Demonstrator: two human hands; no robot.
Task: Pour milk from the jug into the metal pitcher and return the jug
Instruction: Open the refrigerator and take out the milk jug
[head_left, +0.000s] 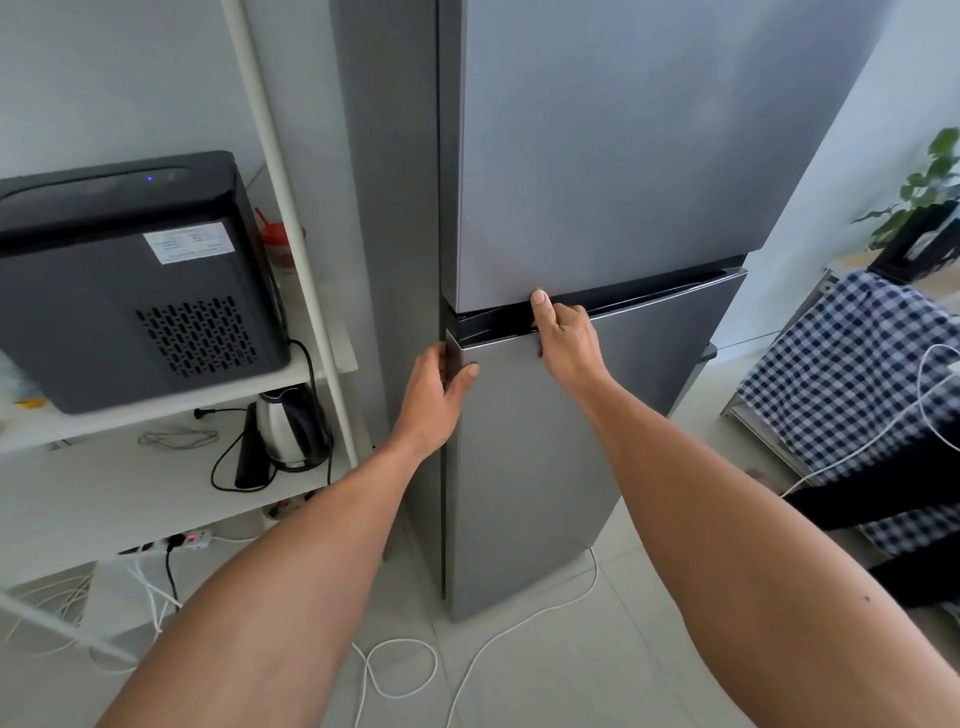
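Observation:
A tall grey two-door fridge (597, 156) fills the middle of the view. My left hand (436, 395) wraps around the top left corner of the lower fridge door (530, 467), fingers behind its edge and thumb on the front. My right hand (563, 338) hooks its fingers into the dark handle recess along the top of that door, with the thumb pointing up against the upper door. The lower door stands slightly ajar at the recess. No milk jug or metal pitcher is in sight.
Left of the fridge, a white shelf unit (291, 208) carries a black ice maker (130, 280) and, lower, a steel kettle (291, 431). White cables (488, 644) trail over the tiled floor. A checked cloth (852, 374) and a plant (924, 182) are at the right.

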